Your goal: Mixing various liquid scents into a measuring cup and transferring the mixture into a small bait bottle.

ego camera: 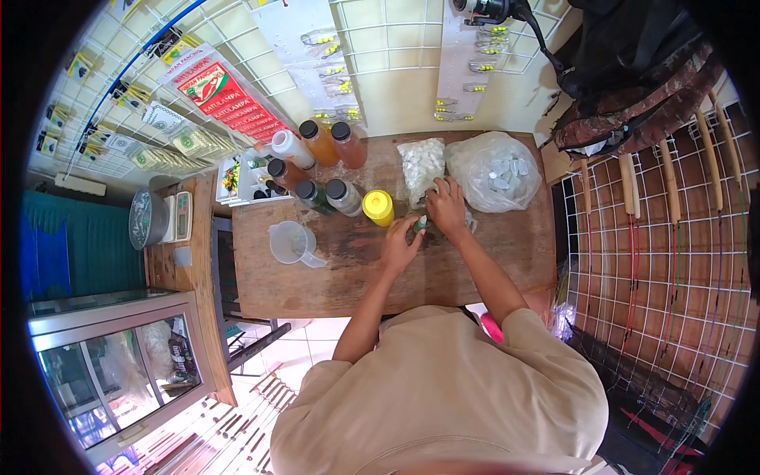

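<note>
Between the thumb and fingers of my left hand (401,244) is a small green bottle (420,224) with a whitish top, held just above the wooden table (356,279). My right hand (446,206) is at the near end of a clear plastic bag of small white pieces (420,163). Its fingers are bent against the bag, and whether they pinch anything is hidden. Right of that hand stands a larger clear bag of small translucent containers (503,177). A yellow-capped container (378,208) is close to my left fingertips.
Several black-capped bottles (344,197) and a white bottle (292,148) stand at the back left, beside a white organizer (249,178). A clear measuring jug (292,242) is at left. Farther left are a digital scale (178,217) and a metal bowl (148,218). A backpack (629,89) hangs at right.
</note>
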### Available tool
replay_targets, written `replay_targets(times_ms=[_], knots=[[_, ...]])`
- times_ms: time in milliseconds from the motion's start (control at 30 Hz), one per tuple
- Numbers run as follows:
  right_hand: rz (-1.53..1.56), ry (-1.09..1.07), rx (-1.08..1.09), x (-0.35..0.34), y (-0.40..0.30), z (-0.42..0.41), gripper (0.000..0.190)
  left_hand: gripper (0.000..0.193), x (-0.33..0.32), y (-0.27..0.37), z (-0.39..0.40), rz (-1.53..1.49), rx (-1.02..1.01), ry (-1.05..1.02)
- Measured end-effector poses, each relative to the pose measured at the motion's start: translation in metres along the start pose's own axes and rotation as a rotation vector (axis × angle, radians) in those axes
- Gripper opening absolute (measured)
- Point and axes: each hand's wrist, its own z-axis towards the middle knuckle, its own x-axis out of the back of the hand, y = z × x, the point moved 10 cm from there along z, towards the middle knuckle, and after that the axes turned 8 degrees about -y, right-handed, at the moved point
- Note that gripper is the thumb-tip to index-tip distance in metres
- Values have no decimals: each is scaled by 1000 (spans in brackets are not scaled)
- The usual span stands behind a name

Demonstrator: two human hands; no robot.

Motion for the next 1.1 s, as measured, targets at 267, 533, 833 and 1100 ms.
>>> replay_targets(times_ms=[267,533,833,1100], knots=[[664,138,-119,55,23,-31,18,32,-5,22,-4,51,-143,59],[756,69,-40,92,25,-50,17,30,-20,36,-4,66,-162,45],[682,-54,54,100,23,-70,20,32,-34,67,-6,125,-248,25],[655,-97,17,99,35,-79,16,32,-44,85,-11,206,-333,12]])
